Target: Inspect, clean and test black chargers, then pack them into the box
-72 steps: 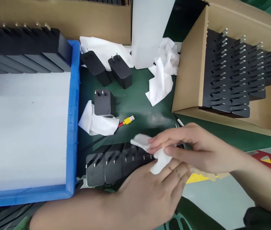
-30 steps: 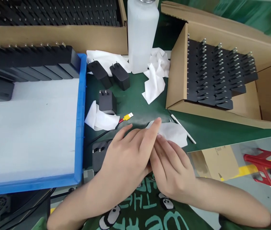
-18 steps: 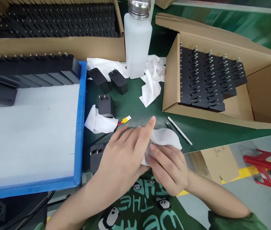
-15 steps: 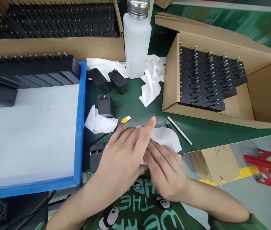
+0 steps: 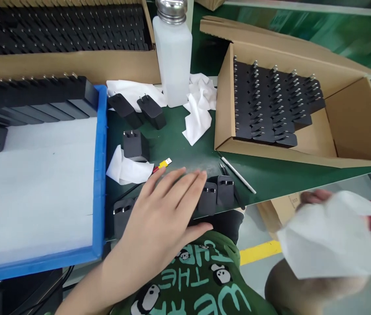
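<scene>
White cloth (image 5: 327,240), pinched in the blurred right hand (image 5: 349,284), has been drawn off to four o'clock, so cloth work seems paused, with black adapters (image 5: 207,200) bared at five o'clock beside the left hand (image 5: 168,205), spread palm-down at six.

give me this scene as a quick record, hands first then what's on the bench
left hand: palm down, fingers extended over a row of black chargers at the bench edge
right hand: blurred, holding a white cloth beyond that edge
blue tray: more chargers lined along its far side
right carton: chargers in rows, prongs up
loose chargers: three, right of the tray
bottle: upright, metal cap
</scene>
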`<state>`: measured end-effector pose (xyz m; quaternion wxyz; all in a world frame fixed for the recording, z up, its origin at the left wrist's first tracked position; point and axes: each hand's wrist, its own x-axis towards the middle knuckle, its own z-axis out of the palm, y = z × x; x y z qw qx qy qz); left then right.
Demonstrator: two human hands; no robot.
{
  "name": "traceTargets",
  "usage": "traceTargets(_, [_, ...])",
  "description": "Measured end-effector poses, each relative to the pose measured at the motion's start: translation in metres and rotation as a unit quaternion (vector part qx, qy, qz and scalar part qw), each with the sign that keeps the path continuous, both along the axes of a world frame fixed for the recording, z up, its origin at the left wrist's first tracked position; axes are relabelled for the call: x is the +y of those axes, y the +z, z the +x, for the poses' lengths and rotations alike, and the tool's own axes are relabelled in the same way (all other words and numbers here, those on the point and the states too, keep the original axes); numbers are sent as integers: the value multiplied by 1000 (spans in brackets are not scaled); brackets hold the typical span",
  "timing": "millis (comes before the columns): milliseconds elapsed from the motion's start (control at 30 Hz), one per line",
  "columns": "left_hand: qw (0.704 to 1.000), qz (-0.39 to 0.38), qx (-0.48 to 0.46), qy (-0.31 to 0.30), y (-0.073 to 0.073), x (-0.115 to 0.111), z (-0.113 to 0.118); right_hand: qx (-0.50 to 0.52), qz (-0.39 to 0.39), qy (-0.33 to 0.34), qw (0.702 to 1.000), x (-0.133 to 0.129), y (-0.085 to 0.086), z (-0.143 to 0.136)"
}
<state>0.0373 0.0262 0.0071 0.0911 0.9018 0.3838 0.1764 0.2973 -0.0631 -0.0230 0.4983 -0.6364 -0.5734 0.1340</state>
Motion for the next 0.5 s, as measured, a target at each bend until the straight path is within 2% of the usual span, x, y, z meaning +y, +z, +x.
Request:
traceTargets(33, [1000,0,1,-15,-1,1,2,54,7,-37,998,2,-6,-8])
traceTargets(67, [1000,-1,2,-24,-3,2,5,80,11,-47,996,6,-11,-18])
traceTargets(100, [1000,-2,2,-28,-4,3,8,68,14,-27,997,10,-15,-29])
traceTargets(167, [1000,2,1,-16,-5,4,11,-48,30,53,997,19,-19,-49])
traceTargets(233, [1000,8,-1,7,-5,5,12,-186,50,106,975,24,-20,-63])
traceTargets(300, [1000,6,5,14,-3,4,10,-263,48,110,957,26,-21,-68])
traceTargets(400, [1000,-6,28,12,-2,1,4,-296,47,100,949,23,-22,-66])
traceTargets(433, [999,-7,34,16,-2,0,2,-299,54,108,947,22,-22,-63])
traceTargets(500, [999,-6,36,24,-4,-1,-1,-288,67,165,941,20,-19,-58])
